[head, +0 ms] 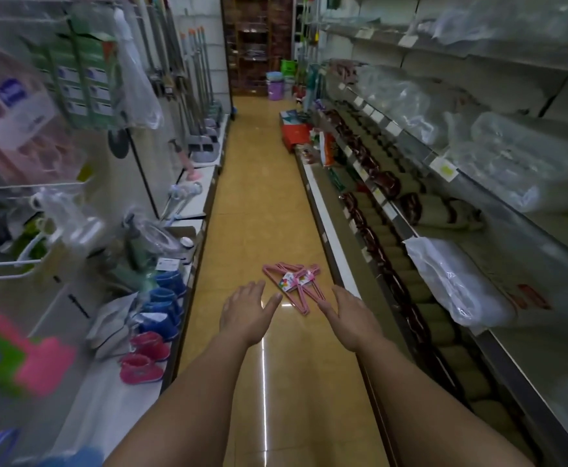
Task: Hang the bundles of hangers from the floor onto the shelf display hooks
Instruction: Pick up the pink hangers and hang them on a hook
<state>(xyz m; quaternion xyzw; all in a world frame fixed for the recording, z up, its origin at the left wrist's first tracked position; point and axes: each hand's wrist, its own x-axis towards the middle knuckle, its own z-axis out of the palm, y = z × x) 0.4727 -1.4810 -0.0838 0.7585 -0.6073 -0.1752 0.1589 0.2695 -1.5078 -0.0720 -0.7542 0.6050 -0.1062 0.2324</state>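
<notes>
Pink bundles of hangers (295, 284) with colourful paper labels lie in a loose pile on the tan tiled floor (259, 203) of a shop aisle. Both my arms stretch forward and down toward the pile. My left hand (247, 313) hovers just left of it, fingers straight and spread, holding nothing. My right hand (350, 318) hovers just right of the pile, fingers relaxed and empty. Neither hand touches the hangers. White wire display hooks (23, 190) stick out from the left shelving, carrying packaged goods.
Left shelf base (134, 382) holds blue and pink small boots (147, 352), bags and bottles; mops and brooms (191, 79) hang farther along. Right shelves (461, 170) hold rolled mats and plastic-wrapped goods. Red and green boxes (296, 131) and buckets (275, 85) stand down the aisle.
</notes>
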